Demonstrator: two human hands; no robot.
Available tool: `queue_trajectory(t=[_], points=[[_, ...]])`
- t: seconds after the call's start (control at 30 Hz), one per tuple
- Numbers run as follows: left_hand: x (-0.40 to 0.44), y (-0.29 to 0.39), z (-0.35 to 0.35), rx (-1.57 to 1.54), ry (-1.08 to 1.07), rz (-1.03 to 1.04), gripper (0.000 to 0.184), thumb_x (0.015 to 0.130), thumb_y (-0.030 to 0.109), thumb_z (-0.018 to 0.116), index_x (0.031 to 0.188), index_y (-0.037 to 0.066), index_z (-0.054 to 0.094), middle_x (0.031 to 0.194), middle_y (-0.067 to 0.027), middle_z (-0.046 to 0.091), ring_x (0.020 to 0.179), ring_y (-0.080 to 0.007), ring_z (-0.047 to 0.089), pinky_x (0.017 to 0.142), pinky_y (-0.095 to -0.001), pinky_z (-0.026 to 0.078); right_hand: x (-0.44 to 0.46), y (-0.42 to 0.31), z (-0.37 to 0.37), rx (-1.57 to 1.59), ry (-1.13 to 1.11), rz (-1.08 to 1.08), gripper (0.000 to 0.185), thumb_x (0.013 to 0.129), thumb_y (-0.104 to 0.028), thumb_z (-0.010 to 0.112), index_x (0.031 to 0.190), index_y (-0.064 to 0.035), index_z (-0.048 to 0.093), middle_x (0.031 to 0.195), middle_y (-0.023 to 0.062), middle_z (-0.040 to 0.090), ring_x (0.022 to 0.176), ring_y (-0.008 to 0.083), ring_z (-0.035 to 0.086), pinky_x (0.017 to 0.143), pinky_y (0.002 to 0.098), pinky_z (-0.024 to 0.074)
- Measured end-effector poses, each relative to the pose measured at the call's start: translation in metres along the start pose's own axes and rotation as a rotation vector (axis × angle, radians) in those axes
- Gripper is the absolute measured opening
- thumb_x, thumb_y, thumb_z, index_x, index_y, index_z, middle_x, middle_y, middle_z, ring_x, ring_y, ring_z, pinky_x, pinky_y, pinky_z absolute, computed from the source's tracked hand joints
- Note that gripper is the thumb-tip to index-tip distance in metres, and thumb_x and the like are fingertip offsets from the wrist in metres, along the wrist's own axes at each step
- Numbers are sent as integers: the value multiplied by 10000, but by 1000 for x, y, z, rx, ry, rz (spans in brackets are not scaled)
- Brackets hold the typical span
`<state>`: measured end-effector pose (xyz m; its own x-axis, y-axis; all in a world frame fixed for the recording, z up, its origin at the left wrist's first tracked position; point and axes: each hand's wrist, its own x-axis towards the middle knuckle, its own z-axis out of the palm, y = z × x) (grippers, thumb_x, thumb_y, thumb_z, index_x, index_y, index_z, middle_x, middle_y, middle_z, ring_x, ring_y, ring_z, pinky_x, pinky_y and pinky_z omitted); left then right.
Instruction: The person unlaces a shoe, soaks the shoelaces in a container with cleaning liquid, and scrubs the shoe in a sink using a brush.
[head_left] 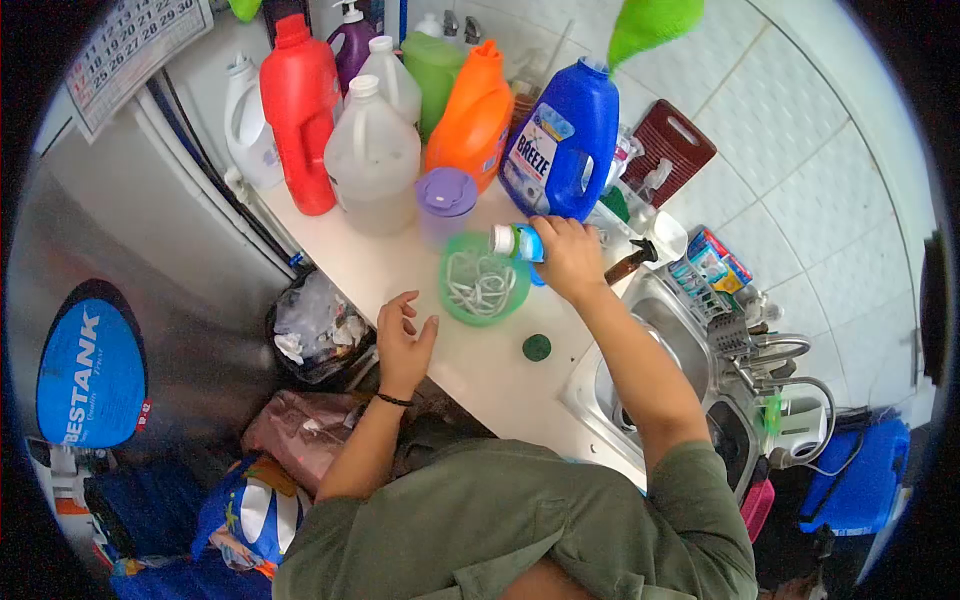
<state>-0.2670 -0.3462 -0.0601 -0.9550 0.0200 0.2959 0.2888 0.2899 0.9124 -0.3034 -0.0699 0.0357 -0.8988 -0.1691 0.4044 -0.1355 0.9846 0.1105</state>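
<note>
My right hand (570,258) is wrapped round a small bottle (526,242) with a white top and a blue and green label. The bottle lies tilted on its side, its top pointing left over the edge of a green bowl (462,315). Several white loop-shaped pieces (482,285) lie in the bowl; I cannot tell their kind. My left hand (405,345) hovers near the counter's front edge, left of the bowl, fingers apart and holding nothing. A round dark green piece (537,347) rests on the counter. A purple-lidded container (446,195) stands just behind the bowl.
Along the back of the counter (480,385) stand a red bottle (302,120), a clear jug (372,165), an orange bottle (468,115) and a blue Breeze bottle (560,140). To the right are a brown spray bottle (630,262) and a steel sink (685,320). A trash bin (318,330) sits lower left.
</note>
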Motion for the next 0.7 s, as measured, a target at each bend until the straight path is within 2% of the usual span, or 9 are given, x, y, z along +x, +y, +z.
queue_trajectory(t=[0.2, 0.3, 0.5, 0.7], points=[[3, -11, -3, 26, 42, 48, 453, 796, 87, 736, 1217, 66, 571, 968, -66, 495, 692, -134, 453, 659, -278, 448, 2, -1, 0, -12, 164, -62, 508, 658, -149, 749, 1144, -162, 600, 1051, 40, 661, 942, 257, 628, 773, 430, 455], [3, -6, -3, 8, 22, -14, 452, 790, 84, 738, 1212, 71, 578, 964, -64, 498, 691, -130, 453, 656, -275, 448, 1, -4, 6, -6, -43, 11, 519, 650, -141, 754, 1145, -166, 600, 1044, 37, 658, 946, 257, 627, 775, 433, 453], [3, -11, -3, 36, 32, -3, 460, 786, 85, 739, 1218, 75, 580, 968, -61, 501, 693, -128, 457, 658, -270, 451, 0, -6, -4, 20, 73, 4, 477, 650, -117, 731, 1102, -180, 595, 990, 29, 654, 906, 257, 629, 765, 436, 447], [7, -7, 1, 20, 18, 13, 459, 794, 96, 739, 1224, 77, 578, 987, -66, 509, 698, -129, 463, 667, -271, 459, 2, -7, -4, 49, 208, -21, 499, 647, -111, 737, 1120, -179, 593, 1010, 46, 653, 930, 255, 626, 773, 431, 451]])
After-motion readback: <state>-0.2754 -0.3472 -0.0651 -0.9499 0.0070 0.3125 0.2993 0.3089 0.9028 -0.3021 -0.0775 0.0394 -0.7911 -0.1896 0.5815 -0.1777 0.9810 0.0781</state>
